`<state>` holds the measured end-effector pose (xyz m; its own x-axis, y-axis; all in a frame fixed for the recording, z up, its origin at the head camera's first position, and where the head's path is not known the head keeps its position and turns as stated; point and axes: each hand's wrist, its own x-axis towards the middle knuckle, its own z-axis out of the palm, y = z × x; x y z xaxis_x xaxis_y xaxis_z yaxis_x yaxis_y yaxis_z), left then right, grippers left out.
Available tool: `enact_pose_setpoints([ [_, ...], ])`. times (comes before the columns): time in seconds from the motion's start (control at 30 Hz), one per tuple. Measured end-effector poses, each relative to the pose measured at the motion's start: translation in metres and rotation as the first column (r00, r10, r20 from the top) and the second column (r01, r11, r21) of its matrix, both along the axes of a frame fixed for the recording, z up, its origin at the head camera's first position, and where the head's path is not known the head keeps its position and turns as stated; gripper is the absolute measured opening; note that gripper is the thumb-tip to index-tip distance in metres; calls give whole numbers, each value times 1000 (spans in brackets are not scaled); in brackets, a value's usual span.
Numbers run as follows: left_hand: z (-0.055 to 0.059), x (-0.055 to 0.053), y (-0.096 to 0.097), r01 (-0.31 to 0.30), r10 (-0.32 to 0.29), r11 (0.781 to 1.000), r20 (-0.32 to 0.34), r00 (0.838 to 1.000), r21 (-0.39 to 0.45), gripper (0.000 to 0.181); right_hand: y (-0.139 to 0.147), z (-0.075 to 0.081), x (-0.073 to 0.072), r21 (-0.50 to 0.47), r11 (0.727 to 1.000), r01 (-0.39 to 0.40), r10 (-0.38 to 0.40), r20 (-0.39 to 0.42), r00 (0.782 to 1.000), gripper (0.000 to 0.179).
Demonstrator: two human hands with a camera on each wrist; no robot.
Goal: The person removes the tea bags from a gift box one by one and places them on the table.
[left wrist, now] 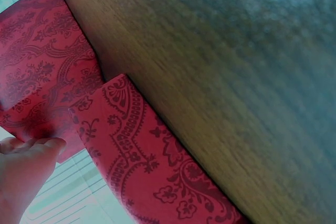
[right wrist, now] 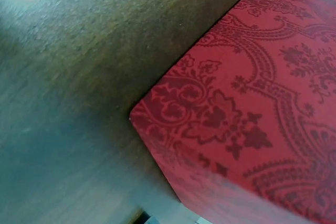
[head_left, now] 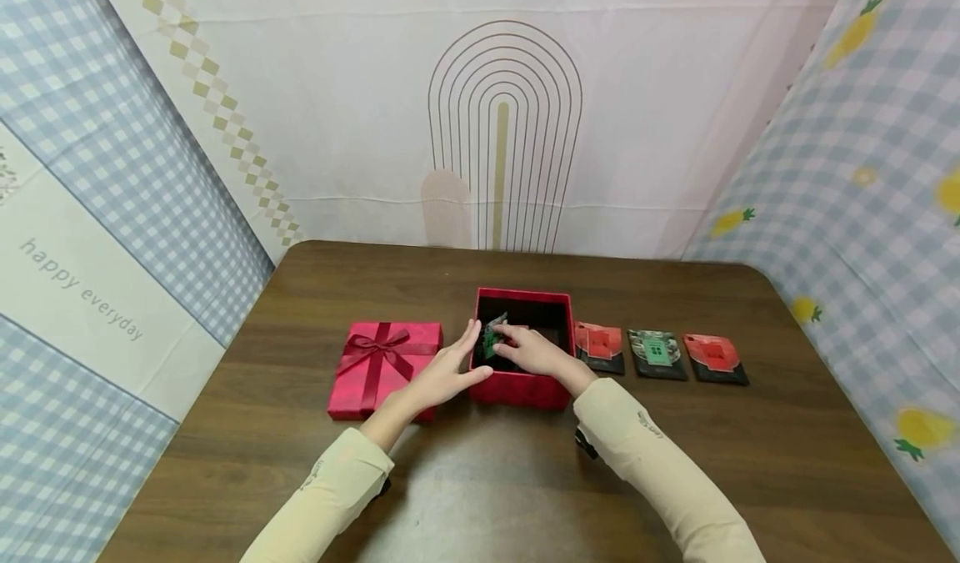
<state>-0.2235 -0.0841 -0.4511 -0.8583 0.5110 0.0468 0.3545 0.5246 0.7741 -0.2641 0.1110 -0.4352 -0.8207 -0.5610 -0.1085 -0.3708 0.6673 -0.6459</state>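
Mid-frame, the left hand [head_left: 447, 366], fingers straight, touches a red box [head_left: 520, 390]; the right hand [head_left: 534, 351], grip unclear, seems to pack a green packet [head_left: 491, 344]. Next: lay it flat.

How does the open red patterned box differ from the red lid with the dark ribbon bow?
The open red patterned box stands taller and shows a dark interior; the red lid with the dark ribbon bow is shallower, showing a closed top. Ribbon crosses the lid; none shows on the box. Both are red, darker-patterned and rest on the brown wooden table.
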Motion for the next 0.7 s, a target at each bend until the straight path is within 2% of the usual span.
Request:
enact_pose_setpoints([
  [0.2,1,-1,1,-13,13,1000,-12,1000,-1,75,0,0,-2,3,1000,17,-17,-31,999,42],
  [0.4,1,-1,1,-11,11,1000,-2,1000,-6,75,2,1,-2,-23,995,96,-97,-42,994,41],
  [0.53,1,0,0,-10,10,1000,11,1000,-3,75,5,4,-1,-73,987,141,-148,-94,985,40],
  [0.7,1,1,0,-4,4,1000,9,1000,-3,75,12,12,5,-188,967,171,-202,-160,966,39],
])
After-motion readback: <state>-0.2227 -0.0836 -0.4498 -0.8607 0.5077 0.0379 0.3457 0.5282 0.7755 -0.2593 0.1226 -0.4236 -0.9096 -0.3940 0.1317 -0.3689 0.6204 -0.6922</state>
